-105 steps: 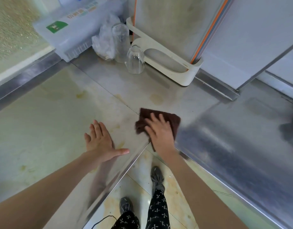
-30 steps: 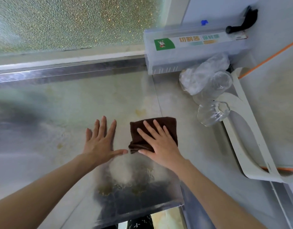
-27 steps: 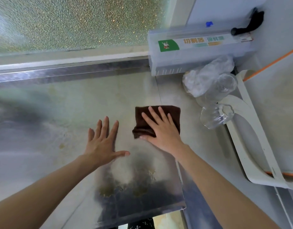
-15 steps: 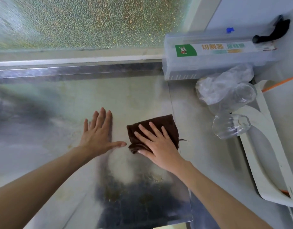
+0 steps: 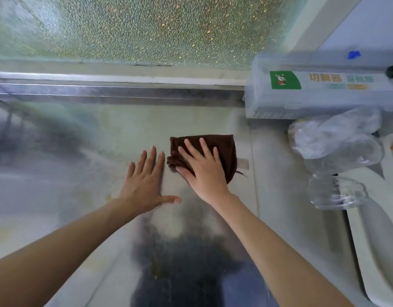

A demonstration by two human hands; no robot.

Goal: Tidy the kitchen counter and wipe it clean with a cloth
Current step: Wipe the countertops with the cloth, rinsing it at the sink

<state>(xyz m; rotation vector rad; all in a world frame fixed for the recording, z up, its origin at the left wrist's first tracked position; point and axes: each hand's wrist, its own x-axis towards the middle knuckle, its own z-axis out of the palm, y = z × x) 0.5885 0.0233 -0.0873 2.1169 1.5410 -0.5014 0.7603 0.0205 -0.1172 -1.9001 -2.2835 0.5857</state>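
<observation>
Lying under the right hand fingers: cloth.

Two bare forearms, left hand and right hand ungloved, no sleeves.

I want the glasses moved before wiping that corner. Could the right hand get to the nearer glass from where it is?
Probably yes. The right hand lies flat on the brown cloth, and bare counter runs between it and the nearer glass; nothing stands in that gap.
</observation>
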